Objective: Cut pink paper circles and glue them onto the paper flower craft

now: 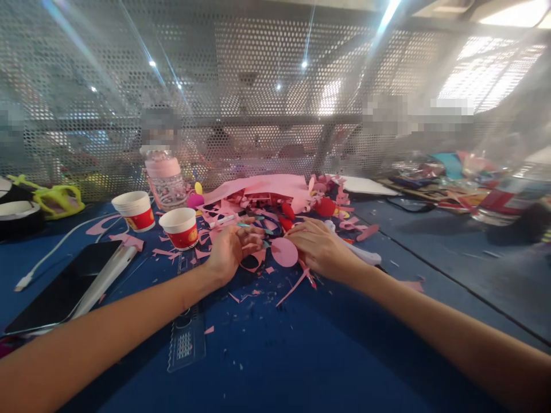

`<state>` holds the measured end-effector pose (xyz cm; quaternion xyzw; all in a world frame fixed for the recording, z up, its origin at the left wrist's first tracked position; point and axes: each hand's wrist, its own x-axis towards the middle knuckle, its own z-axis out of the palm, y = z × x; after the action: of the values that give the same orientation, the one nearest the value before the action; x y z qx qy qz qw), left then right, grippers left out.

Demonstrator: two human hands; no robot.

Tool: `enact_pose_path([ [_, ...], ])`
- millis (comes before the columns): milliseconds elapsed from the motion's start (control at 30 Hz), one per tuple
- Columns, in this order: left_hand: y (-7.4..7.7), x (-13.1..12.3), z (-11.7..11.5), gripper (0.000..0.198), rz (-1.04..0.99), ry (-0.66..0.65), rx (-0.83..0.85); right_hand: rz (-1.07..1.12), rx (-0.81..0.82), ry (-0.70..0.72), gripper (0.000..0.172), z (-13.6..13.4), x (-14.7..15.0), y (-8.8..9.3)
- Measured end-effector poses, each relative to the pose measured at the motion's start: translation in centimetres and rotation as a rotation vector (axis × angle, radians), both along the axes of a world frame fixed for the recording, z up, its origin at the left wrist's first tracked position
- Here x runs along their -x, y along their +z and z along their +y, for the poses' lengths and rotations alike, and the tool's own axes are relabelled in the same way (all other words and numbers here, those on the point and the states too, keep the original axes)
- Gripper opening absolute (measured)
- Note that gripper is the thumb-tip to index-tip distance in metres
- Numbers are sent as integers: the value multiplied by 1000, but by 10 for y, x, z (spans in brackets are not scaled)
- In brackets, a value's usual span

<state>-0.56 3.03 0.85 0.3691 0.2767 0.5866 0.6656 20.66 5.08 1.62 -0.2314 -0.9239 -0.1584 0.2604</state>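
My right hand [321, 248] pinches the edge of a round pink paper disc [284, 252], which faces me above the blue tabletop. To the left of the disc is my left hand [231, 250], its palm turned inward and its fingers loosely bent and apart, with nothing visible in it. Beyond both hands lies a heap of pink paper scraps [253, 198] with red pieces [325, 211] among it. A clear plastic ruler [187, 338] with cut-out shapes lies partly under my left forearm.
Two red-and-white paper cups [178, 228] and a pink-topped clear bottle [166, 178] stand at the left. A black phone [64, 287] and a white cable [55, 246] lie nearer. A perforated metal screen [258, 74] rises behind. Right, a clear bottle [508, 192] stands near clutter.
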Motion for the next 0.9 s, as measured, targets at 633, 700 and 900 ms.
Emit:
enact_pose_path([
  [633,-10,-6,-30,94,1108,-12,-1217,217,-284,-89,27,-24,6,6],
  [700,-10,-7,-32,93,1116,22,-1234,213,-286,-87,26,-24,7,6],
  [900,-14,-6,-33,91,1147,80,-1258,230,-298,-53,19,-24,8,3],
])
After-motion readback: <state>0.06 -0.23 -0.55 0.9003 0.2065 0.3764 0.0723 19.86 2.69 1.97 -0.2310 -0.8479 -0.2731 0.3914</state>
